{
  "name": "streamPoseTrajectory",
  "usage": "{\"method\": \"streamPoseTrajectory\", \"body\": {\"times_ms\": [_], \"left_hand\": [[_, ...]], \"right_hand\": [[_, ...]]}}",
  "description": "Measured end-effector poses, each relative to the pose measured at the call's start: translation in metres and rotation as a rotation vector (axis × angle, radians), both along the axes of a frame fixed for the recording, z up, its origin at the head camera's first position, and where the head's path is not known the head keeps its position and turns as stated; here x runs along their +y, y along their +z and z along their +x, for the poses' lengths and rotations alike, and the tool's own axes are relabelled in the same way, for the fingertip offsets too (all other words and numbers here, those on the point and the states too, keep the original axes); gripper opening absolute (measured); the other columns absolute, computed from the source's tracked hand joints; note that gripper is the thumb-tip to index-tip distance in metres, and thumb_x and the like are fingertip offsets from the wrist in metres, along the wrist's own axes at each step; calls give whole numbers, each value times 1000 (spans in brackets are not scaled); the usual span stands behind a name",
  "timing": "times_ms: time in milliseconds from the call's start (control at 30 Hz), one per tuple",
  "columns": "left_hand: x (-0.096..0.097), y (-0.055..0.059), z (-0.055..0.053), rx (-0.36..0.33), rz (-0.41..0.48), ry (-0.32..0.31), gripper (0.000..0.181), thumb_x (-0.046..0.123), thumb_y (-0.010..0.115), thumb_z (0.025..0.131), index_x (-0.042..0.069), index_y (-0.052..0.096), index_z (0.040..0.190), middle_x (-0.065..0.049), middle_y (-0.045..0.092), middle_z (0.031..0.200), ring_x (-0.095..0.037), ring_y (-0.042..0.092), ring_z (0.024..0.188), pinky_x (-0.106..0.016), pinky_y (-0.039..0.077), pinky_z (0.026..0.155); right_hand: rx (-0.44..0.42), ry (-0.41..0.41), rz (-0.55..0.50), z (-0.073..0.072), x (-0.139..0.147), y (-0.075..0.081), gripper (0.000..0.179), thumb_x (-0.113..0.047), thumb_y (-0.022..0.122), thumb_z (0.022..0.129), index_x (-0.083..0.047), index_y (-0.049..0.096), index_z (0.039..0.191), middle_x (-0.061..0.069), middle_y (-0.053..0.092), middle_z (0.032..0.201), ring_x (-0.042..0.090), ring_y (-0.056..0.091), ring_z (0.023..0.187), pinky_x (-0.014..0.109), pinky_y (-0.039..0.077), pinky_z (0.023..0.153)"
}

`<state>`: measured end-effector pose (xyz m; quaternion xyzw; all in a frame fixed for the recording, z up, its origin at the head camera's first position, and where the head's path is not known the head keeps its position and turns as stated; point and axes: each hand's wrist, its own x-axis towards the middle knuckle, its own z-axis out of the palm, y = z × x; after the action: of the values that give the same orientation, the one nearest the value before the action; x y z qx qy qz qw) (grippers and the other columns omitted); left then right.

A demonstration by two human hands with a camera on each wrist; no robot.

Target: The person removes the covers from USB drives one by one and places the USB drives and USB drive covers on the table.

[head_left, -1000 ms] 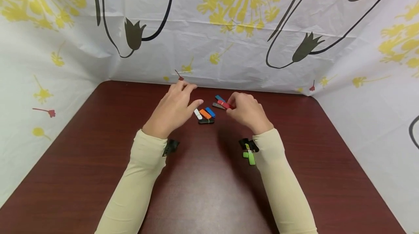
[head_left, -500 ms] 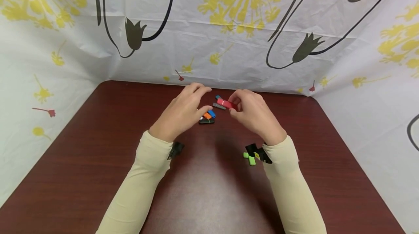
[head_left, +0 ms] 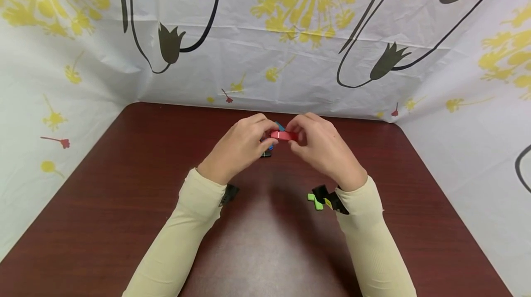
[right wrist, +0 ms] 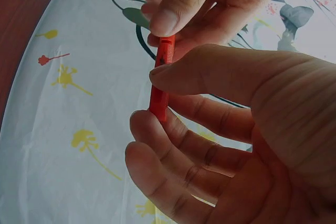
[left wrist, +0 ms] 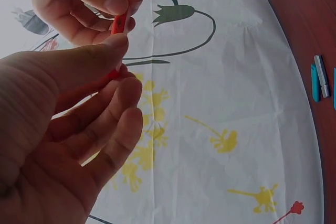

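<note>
A red USB flash drive (head_left: pixel 286 136) is held up between my two hands over the table. My left hand (head_left: pixel 242 147) pinches its left end between thumb and fingertips. At the other end, my right hand (head_left: pixel 319 149) grips it, thumb on top, as the right wrist view shows of the red drive (right wrist: pixel 161 95). Below the hands, a blue drive (head_left: pixel 270 147), a black drive (head_left: pixel 267 154) and a teal drive (head_left: pixel 280 126) peek out, partly covered. Other drives of that group are hidden by the left hand in the head view.
A bright green drive (head_left: pixel 318 204) with a small green piece (head_left: pixel 310 197) beside it lies near the right wrist strap. In the left wrist view a grey drive (left wrist: pixel 322 76) lies on the dark red table (head_left: pixel 103 195). A patterned white cloth (head_left: pixel 232 57) surrounds the table.
My right hand has lifted the red drive off the pile. My left hand has come in from the left, its fingers closing on the drive's free end.
</note>
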<state>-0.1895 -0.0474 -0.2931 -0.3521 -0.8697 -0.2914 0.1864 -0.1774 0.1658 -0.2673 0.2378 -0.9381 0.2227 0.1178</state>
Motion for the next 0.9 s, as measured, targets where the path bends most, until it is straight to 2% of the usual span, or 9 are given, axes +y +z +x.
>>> {"method": "streamPoseTrajectory", "body": {"times_ms": [200, 467, 733, 900], "left_hand": [[0, 0, 0, 53, 6, -16, 19, 11, 83, 96, 0, 79, 112, -9, 72, 104, -19, 68, 86, -26, 58, 77], [0, -1, 1, 89, 12, -27, 18, 13, 82, 98, 1, 80, 110, -9, 74, 103, -19, 69, 85, -27, 59, 77], [0, -2, 1, 99, 24, -65, 15, 12, 81, 97, 1, 80, 108, -8, 74, 102, -17, 69, 86, -25, 59, 78], [1, -1, 1, 111, 31, -63, 16, 12, 82, 96, 1, 80, 108, -8, 75, 101, -17, 68, 85, -26, 59, 78]], "right_hand": [[26, 4, 9, 1, 0, 1, 23, -2, 74, 90, -6, 74, 112, 7, 65, 97, 22, 62, 85, 36, 50, 76], [58, -11, 49, 3, -2, 1, 23, -16, 87, 92, -13, 76, 113, 5, 64, 100, 22, 60, 85, 38, 48, 75], [98, 25, 29, 2, 2, 0, 21, -13, 89, 90, -14, 78, 107, 4, 65, 97, 23, 61, 84, 37, 48, 74], [100, 31, 13, 2, 4, 1, 21, -11, 90, 89, -14, 78, 106, 4, 64, 95, 25, 62, 84, 37, 47, 75]]}}
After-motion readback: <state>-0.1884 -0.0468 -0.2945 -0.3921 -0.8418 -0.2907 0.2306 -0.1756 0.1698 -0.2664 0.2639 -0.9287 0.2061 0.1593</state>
